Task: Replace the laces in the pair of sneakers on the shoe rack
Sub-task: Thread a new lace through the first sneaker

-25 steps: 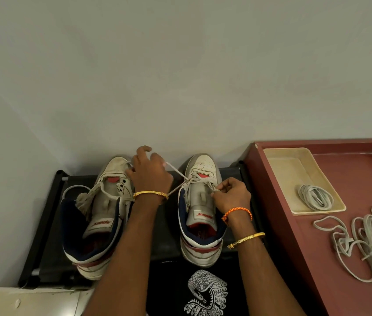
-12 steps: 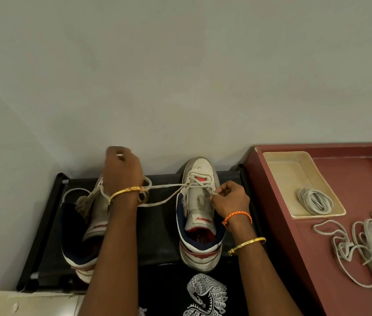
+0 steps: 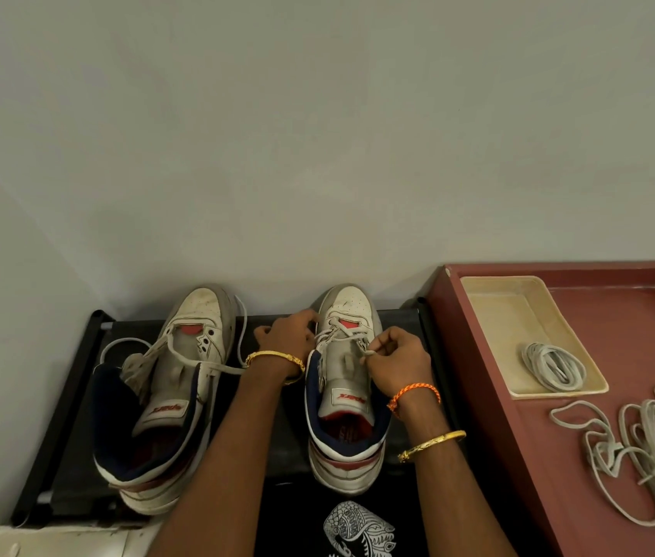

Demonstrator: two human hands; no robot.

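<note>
- The right hand [image 3: 396, 361] pinched a loop of the lace [image 3: 341, 336] between thumb and curled fingers, over the right-side eyelets of the right sneaker [image 3: 348, 396].
- The left hand [image 3: 286, 333] lay against the left side of that sneaker's forefoot, fingers curled at the lacing; whether it actually gripped the lace could not be told, as the fingertips were hidden.
- The lace was threaded only through the front eyelets of the right sneaker; the tongue below stood bare.
- The right sneaker stood near the right end of the black shoe rack [image 3: 76, 379], toe toward the back edge and the wall [image 3: 317, 134], heel overhanging the front edge.
- The left sneaker [image 3: 169, 396] stood near the rack's left end, toe to the back, with a loose lace [image 3: 136, 347] trailing out to both sides.
- A red tray [image 3: 619, 315] sat just beside the rack's right end.
- A cream tray [image 3: 518, 315] lay in the red tray's back left corner, holding a coiled lace bundle [image 3: 553, 365] at its front right corner.
- A tangle of loose laces [image 3: 635, 448] lay on the red tray, in front of the cream tray.
</note>
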